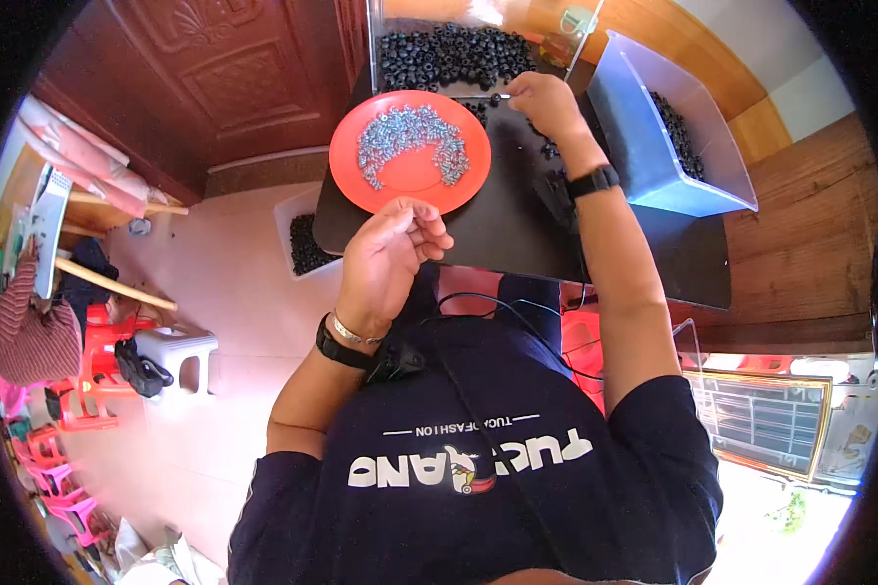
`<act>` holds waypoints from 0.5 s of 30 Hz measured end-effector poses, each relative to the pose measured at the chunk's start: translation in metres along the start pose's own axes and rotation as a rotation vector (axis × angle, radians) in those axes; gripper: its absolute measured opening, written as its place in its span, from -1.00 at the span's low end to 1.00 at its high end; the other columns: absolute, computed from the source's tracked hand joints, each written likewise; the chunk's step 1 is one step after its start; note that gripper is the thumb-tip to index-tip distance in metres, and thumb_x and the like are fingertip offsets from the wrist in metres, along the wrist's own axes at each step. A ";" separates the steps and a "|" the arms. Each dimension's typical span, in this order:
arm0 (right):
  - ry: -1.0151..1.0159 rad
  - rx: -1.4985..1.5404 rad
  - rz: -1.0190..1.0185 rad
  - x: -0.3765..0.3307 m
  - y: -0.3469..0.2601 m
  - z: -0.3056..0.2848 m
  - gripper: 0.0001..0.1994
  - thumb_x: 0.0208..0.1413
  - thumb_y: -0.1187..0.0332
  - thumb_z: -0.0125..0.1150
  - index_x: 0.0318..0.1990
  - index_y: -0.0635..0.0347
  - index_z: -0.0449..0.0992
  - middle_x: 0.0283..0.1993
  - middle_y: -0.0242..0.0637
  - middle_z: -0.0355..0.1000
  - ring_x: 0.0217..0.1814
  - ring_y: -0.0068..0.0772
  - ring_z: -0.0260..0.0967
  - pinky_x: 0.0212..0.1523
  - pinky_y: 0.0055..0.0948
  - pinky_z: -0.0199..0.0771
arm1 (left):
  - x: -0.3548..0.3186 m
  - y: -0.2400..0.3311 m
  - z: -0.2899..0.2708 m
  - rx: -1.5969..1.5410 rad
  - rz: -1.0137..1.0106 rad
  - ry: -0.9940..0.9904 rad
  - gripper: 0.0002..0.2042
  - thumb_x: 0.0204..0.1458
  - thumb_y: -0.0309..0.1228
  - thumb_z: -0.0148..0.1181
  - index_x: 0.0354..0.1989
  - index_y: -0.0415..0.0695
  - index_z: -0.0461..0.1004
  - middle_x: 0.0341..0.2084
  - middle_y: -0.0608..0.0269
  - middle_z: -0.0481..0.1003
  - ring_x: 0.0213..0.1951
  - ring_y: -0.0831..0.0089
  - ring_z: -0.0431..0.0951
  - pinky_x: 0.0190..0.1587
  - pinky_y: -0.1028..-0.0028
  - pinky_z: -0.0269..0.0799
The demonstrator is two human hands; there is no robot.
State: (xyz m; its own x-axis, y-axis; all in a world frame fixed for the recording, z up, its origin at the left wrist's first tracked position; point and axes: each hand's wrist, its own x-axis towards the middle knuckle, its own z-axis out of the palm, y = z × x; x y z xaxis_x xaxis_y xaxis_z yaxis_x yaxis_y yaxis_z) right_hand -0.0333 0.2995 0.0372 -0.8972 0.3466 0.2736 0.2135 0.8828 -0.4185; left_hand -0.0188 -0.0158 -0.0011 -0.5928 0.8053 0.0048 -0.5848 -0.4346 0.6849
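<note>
My right hand (548, 103) reaches to the far side of the dark table, its thumb and fingers pinched at a small round black piece (496, 99), which looks like a knob. This is just in front of a clear bin heaped with black pieces (454, 54). Close to my body, my left hand (392, 255) is raised at the near rim of a red plate (410, 195), palm partly turned up and fingers curled in. What those fingers hold, if anything, is hidden. Many small silver metal parts (405, 136), like screws or inserts, lie spread over the plate.
A translucent bin (644, 136) with more black pieces stands tilted at the table's right. Loose black pieces (546, 148) lie near my right wrist. Below the table's left edge is another tub (307, 244) of black pieces. Cables (488, 297) hang by my lap. Stools (180, 351) stand left.
</note>
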 end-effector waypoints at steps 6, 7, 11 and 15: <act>-0.180 1.073 -0.062 -0.076 -0.058 -0.016 -0.79 -0.01 0.57 0.27 -0.17 0.24 0.52 -0.20 -0.33 0.53 -0.17 -0.55 0.44 -0.09 -0.53 0.44 | 0.008 -0.008 0.006 0.037 -0.034 -0.021 -0.69 0.23 -0.23 -0.17 -0.16 -0.24 0.39 -0.29 0.18 0.45 -0.24 0.34 0.48 -0.16 0.43 0.36; -0.213 1.145 -0.091 -0.091 -0.065 -0.014 -0.80 -0.01 0.53 0.28 -0.19 0.20 0.52 -0.19 -0.33 0.53 -0.16 -0.54 0.43 -0.08 -0.53 0.42 | 0.010 -0.008 0.010 0.040 -0.040 -0.019 -0.69 0.23 -0.23 -0.17 -0.16 -0.24 0.39 -0.29 0.18 0.45 -0.24 0.34 0.48 -0.16 0.43 0.36; -0.258 1.384 -0.101 -0.128 -0.083 0.001 -0.78 0.00 0.60 0.25 -0.16 0.24 0.52 -0.18 -0.32 0.52 -0.16 -0.51 0.44 -0.13 -0.53 0.47 | 0.016 -0.012 0.026 0.011 -0.023 -0.099 -0.70 0.23 -0.27 -0.14 -0.09 -0.25 0.40 -0.31 0.20 0.48 -0.26 0.39 0.51 -0.20 0.48 0.38; -0.160 1.214 -0.146 -0.143 -0.086 0.011 -0.74 -0.01 0.62 0.25 -0.12 0.22 0.54 -0.17 -0.34 0.47 -0.20 -0.56 0.39 -0.18 -0.56 0.44 | 0.015 -0.017 0.030 0.010 -0.029 -0.086 -0.72 0.23 -0.29 -0.14 -0.06 -0.21 0.38 -0.26 0.24 0.46 -0.25 0.44 0.48 -0.20 0.49 0.37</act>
State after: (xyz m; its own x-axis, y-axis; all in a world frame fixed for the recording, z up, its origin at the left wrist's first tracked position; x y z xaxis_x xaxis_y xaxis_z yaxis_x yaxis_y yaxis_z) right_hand 0.0719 0.1704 0.0245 -0.9381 0.1511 0.3116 -0.3132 0.0140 -0.9496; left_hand -0.0013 0.0154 0.0093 -0.5256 0.8494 0.0477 -0.5953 -0.4073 0.6926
